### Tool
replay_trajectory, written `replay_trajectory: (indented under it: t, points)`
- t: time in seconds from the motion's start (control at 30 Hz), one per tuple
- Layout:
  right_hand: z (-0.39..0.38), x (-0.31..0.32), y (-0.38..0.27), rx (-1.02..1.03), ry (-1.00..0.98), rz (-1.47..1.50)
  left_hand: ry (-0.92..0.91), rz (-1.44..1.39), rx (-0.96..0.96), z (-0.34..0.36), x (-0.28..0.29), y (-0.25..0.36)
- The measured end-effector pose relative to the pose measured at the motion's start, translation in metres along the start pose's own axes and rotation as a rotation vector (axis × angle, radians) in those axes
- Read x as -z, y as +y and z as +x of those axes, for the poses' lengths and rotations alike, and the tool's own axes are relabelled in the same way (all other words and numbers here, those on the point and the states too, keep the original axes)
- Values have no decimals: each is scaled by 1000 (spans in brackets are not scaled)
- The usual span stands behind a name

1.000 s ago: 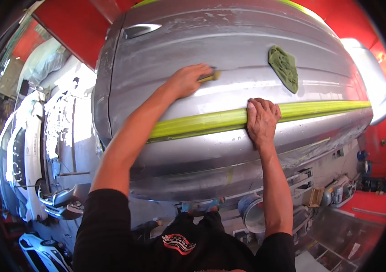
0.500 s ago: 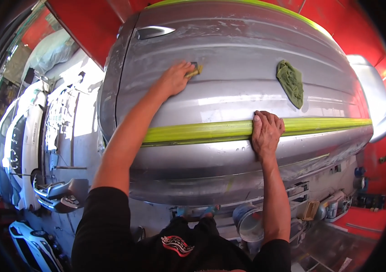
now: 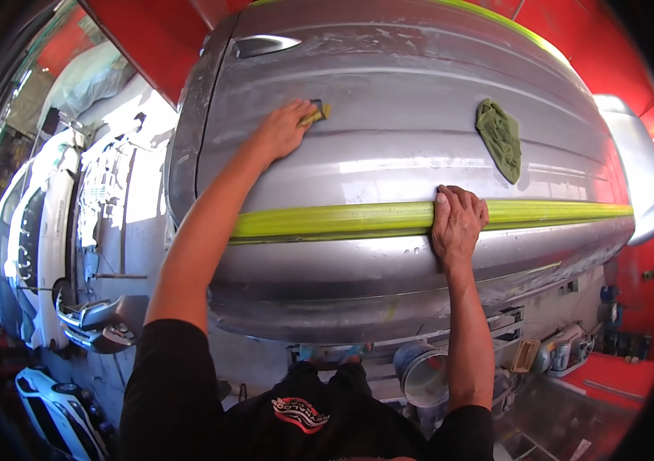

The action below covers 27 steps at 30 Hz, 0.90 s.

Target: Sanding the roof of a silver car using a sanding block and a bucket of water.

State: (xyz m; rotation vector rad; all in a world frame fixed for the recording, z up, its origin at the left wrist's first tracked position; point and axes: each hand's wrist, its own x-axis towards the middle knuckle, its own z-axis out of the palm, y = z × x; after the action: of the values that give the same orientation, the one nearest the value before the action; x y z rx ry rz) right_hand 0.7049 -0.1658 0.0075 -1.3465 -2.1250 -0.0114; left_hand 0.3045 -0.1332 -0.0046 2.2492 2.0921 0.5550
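My left hand [image 3: 285, 127] is closed on a small yellow-and-dark pad [image 3: 316, 111], pressed flat on the ribbed silver car roof [image 3: 388, 107], whose surface shows dull, scuffed and streaked patches. My right hand [image 3: 458, 223] grips a yellow-green taped strip [image 3: 550, 212] along the near edge of the roof, fingers curled over it. Right of centre a crumpled green cloth [image 3: 500, 140] lies on the roof. A shiny fin-shaped fitting [image 3: 262, 46] sits at the upper left.
A white car [image 3: 50, 238] and a detached bumper [image 3: 100, 323] stand at the left, a blue-and-white car [image 3: 58, 407] lower down. Below the roof are a bucket [image 3: 419, 373], a small wooden box [image 3: 524, 355] and containers [image 3: 569, 346]. Red walls [image 3: 634, 307] surround the right side.
My left hand has slid left and slightly up across the roof with the pad. My right hand keeps its hold on the strip, while the whole view has shifted a little.
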Motion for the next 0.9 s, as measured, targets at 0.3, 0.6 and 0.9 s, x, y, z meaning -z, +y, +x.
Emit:
replay_trajectory:
  t: [0.3,0.6,0.9]
  points:
    - [7,-3,-22,0,-15,48,123,1,119,44,19,-73]
    - [3,5,-10,-47,-24,-28,70,-116,33,-39,8,-42]
    - [5,-1,-1,-12,-11,-28,-2,101,182,-3,23,-28]
